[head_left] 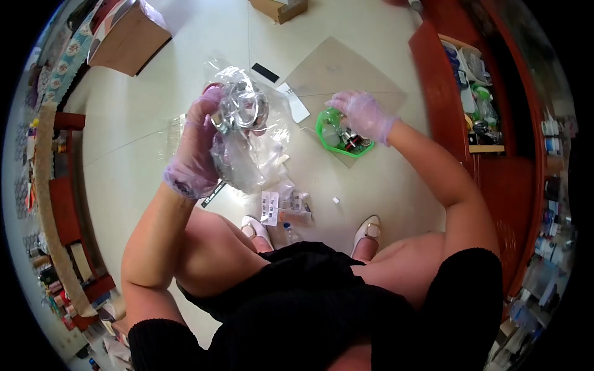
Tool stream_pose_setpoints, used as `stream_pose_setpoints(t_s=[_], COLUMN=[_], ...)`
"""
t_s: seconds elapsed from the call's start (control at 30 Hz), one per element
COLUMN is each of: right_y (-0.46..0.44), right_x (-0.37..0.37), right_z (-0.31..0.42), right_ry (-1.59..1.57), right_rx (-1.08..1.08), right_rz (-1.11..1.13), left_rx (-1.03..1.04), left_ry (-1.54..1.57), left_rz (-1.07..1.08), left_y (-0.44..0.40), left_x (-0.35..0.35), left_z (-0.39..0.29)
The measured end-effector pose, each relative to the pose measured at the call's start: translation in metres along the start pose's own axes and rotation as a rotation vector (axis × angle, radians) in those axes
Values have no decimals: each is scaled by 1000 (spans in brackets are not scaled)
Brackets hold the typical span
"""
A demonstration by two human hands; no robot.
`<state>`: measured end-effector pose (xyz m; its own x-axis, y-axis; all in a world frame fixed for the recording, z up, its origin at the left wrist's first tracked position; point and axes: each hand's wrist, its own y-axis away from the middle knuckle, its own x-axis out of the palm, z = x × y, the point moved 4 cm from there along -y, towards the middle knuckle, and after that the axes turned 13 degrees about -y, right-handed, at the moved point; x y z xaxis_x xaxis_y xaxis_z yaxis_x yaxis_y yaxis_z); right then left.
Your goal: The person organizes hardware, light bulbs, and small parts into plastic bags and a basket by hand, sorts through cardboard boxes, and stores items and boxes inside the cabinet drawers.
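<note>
My left hand [201, 139], in a thin purple glove, is closed on a clear plastic bag [272, 130] raised above the floor. Inside the bag are shiny, curved metal pieces [242, 106] that look like rings; their exact kind is unclear. My right hand [369, 117], gloved the same way, bends its fingers over the far rim of a green plastic basket [339, 149]. Small mixed items, some red and some metallic, lie in the basket. The right fingertips are partly hidden.
A brown sheet [343, 65] lies under and beyond the basket. A black strip [265, 73] and a white card [296, 104] are on the tiles. Small packets [270, 208] lie near my feet. A cardboard box [130, 37] stands far left; an open drawer [473, 93] is at right.
</note>
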<state>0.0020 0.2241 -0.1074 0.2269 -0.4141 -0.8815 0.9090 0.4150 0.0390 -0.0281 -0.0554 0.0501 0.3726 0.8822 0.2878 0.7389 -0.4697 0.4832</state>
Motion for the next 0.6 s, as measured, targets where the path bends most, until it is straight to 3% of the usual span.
stream_pose_setpoints(t_s=[0.13,0.23,0.3,0.4,0.53,0.6], right_y=[8,15,18,30,72,96], right_x=[-19,-38,-49,-78,-101,-94], right_z=[-8,-16,-35,-67,-105,-120], right_ry=[-65,-64,89,405,557,955], right_rx=[27,162,107,294,512,580], right_rz=[20,-39,-156,-244,-259,15], left_rx=[-11,-20,-3,54,79,71], left_ry=[-76,-31,-48,-94,-134,-161], left_rz=[-152,-207,-84,-168,-131,-110], left_y=[3,8,2,3,-2,-4], left_x=[-10,-7,-9,7,11,13], left_z=[3,4,5,1,4,7])
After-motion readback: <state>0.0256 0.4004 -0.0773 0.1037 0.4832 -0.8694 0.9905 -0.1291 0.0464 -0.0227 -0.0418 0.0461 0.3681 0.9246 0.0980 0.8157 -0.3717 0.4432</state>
